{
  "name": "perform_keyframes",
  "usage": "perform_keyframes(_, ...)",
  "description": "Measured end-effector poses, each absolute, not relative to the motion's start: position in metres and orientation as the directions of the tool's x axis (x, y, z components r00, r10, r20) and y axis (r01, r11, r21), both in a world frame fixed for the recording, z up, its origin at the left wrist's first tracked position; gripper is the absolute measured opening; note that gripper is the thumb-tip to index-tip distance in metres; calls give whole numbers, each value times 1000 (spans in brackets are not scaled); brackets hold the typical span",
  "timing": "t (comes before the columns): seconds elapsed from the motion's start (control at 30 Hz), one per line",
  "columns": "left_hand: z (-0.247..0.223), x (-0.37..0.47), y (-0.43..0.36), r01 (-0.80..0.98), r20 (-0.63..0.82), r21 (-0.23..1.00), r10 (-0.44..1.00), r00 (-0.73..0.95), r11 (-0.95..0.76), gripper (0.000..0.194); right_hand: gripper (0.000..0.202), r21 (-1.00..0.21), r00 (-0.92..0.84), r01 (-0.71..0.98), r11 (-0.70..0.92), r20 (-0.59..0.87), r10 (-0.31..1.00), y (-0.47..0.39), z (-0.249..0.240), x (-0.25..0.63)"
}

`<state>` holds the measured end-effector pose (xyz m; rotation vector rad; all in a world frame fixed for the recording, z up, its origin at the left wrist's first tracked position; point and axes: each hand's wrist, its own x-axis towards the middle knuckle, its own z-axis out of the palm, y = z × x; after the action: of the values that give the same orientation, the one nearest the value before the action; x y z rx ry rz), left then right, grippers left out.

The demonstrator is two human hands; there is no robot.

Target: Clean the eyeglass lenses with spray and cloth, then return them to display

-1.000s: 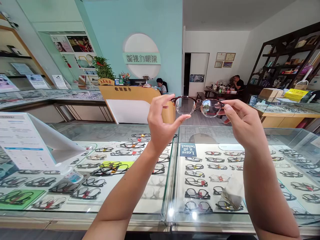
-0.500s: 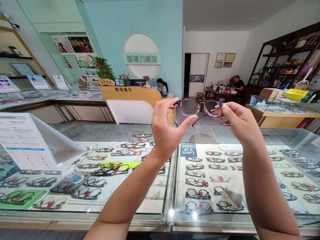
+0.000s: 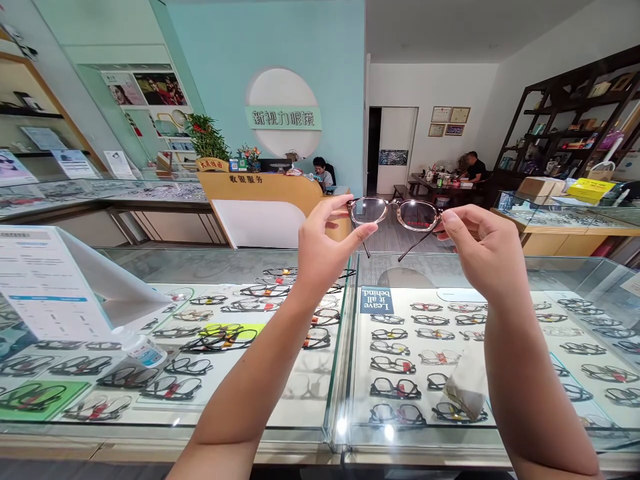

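Observation:
A pair of eyeglasses [image 3: 418,215] with a dark, patterned frame is held up in the air above the display counter. My left hand [image 3: 327,243] grips its left edge near the hinge, the thumb pointing inward below the left lens. On the other side, my right hand [image 3: 483,247] pinches the right edge between thumb and fingers. Both temples hang unfolded beneath the lenses. Red lettering shows on the right lens. The fingertips behind the frame are partly hidden.
Below my arms, a glass display case [image 3: 336,400] holds rows of eyeglasses. On its top stand a folded sign [image 3: 55,287], a white bottle [image 3: 143,350] and a crumpled packet [image 3: 466,387]. One person [image 3: 325,173] sits behind the reception desk [image 3: 260,193], another [image 3: 475,167] at a table.
The eyeglasses have turned and tilted in my hands, shifting slightly left; the right lens now shows red lettering and the temples point lower. Both hands keep their hold.

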<state>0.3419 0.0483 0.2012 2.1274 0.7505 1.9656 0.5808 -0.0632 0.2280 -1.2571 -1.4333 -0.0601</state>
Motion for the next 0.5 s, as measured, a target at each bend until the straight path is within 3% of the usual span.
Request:
perform_keyframes(0.1, 199, 345, 48, 275, 912, 392, 410, 8, -878, 59, 33, -601, 255, 673, 431, 736, 627, -60, 227, 583)
perform_keyframes(0.33, 198, 352, 45, 351, 988, 154, 140, -64, -924, 61, 30, -656, 276, 536, 532, 731, 623, -53, 226, 584)
perform_keyframes(0.5, 195, 351, 53, 319, 982, 190, 183, -52, -929, 66, 29, -640, 288, 532, 554, 752, 593, -58, 228, 576)
